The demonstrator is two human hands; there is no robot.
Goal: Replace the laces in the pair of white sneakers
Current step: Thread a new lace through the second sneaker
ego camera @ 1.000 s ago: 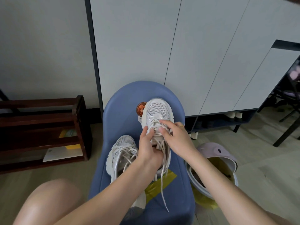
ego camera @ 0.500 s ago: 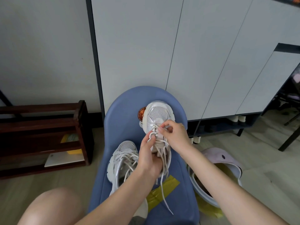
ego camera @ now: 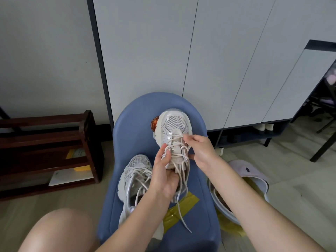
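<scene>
A: Start nearest the camera. What holds the work?

B: The left hand [ego camera: 164,176], at lower centre of the frame, grips the held sneaker [ego camera: 175,140] at its throat, thumb up along the left flank, fingers curled under the tongue area. The second sneaker [ego camera: 135,177] lies just left of that hand on the blue chair seat [ego camera: 127,142], laces loose.

A: Orientation of the held sneaker?

B: Its long axis runs from lower centre up toward the cabinet doors [ego camera: 145,51], toe farthest from the camera. A loose lace end [ego camera: 182,217] trails down toward the bottom of the frame across yellow tape [ego camera: 183,204].

A: And the working hand?

B: The right hand [ego camera: 199,148] comes in from the right of the sneaker, fingertips pinching the lace [ego camera: 177,138] at the crossing nearest the toe. It is the nearer hand to the toe-end eyelets.

A: Implication?

B: Probably unlacing. The pull likely runs back along that axis toward the camera, with the left hand bracing.
</scene>
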